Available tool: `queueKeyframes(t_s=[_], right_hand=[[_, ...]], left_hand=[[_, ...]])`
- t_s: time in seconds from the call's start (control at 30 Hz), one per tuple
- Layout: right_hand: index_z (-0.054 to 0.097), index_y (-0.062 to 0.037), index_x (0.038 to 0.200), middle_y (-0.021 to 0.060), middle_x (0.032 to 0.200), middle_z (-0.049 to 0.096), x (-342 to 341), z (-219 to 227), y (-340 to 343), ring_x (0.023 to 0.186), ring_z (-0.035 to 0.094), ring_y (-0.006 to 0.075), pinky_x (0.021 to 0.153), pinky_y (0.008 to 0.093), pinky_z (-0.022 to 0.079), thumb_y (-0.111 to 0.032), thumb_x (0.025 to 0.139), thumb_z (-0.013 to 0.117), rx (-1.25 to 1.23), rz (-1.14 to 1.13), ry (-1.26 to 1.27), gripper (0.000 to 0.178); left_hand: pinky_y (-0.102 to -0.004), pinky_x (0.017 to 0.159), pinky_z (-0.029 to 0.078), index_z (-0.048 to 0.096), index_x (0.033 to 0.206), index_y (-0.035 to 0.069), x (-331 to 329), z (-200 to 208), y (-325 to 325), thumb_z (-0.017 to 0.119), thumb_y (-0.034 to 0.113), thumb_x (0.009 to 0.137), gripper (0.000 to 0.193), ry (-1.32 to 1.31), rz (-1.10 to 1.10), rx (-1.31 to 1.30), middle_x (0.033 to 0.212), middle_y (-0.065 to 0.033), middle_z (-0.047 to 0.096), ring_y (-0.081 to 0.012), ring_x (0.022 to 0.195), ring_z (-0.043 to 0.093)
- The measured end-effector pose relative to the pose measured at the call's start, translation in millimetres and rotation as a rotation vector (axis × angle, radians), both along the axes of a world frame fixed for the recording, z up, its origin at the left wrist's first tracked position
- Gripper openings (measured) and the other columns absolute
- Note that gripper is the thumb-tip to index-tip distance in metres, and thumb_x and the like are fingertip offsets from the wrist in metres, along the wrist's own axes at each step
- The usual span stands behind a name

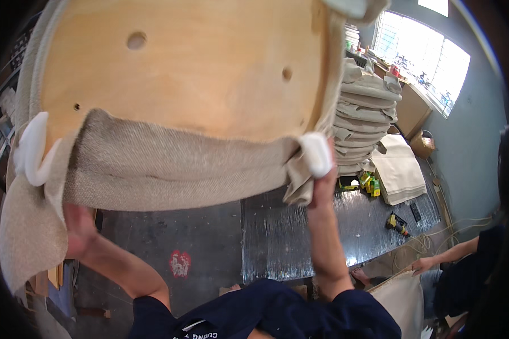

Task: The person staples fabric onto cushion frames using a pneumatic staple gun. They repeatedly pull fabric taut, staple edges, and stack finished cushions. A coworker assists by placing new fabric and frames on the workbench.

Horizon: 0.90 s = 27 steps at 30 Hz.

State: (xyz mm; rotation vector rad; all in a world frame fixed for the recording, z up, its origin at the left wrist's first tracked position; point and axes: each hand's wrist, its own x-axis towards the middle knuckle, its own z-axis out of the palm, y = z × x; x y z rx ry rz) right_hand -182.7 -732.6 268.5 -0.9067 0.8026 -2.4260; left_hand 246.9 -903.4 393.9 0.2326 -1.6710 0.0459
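A large wooden seat panel [186, 68] with drilled holes is held up close in front of me. Beige fabric [169, 164] wraps its rim and hangs loose along the lower edge. White foam shows at the lower left corner [34, 150] and the lower right corner [316, 153]. My left hand [80, 229] grips the left lower corner, with its fingers hidden behind the hanging fabric. On the other side, my right hand [324, 183] is closed around the right lower corner beside the foam. Its fingers are mostly hidden by the cover.
Under the panel lies a dark table [209, 237], its right part wrapped in shiny film [288, 237]. A stack of fabric-covered panels [365, 118], folded cream cloth [400, 169] and a yellow-black power tool [397, 224] stand to the right. Another person's hand [424, 264] holds a cream panel.
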Motion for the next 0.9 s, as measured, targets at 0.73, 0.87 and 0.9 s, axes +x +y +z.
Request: queueKeyframes(t_s=[0.73,0.87,0.9], right_hand=[[0.036,-0.0007,0.167,0.0153,0.160,0.054,-317,57,-113,0.133,0.061,0.0215,0.106,0.0324,0.053,-0.033,0.111,0.063,0.228,-0.511,0.263,0.070],[0.050,-0.0021,0.159,0.0231,0.150,0.063,-405,-178,-188,0.137,0.061,0.0337,0.114,0.0407,0.046,-0.028,0.107,0.058,0.788,-0.525,0.289,0.059],[0.051,-0.0056,0.160,0.0235,0.155,0.059,-474,-218,-164,0.144,0.055,0.0404,0.119,0.0436,0.042,-0.037,0.107,0.056,1.243,-0.620,0.455,0.061]], left_hand=[[-0.0373,0.125,0.035,0.023,0.172,0.004,-397,-77,-237,0.056,0.030,0.112,0.073,0.042,-0.241,0.456,0.173,-0.0204,0.037,-0.0292,0.156,0.042],[-0.0447,0.112,0.051,0.024,0.173,0.024,-456,-303,-284,0.060,0.044,0.108,0.077,-0.203,-0.076,1.165,0.158,-0.0212,0.057,-0.0400,0.137,0.062],[-0.0473,0.101,0.058,0.023,0.173,0.029,-500,-335,-263,0.062,0.050,0.105,0.081,-0.328,-0.087,1.464,0.157,-0.0215,0.058,-0.0421,0.133,0.065]])
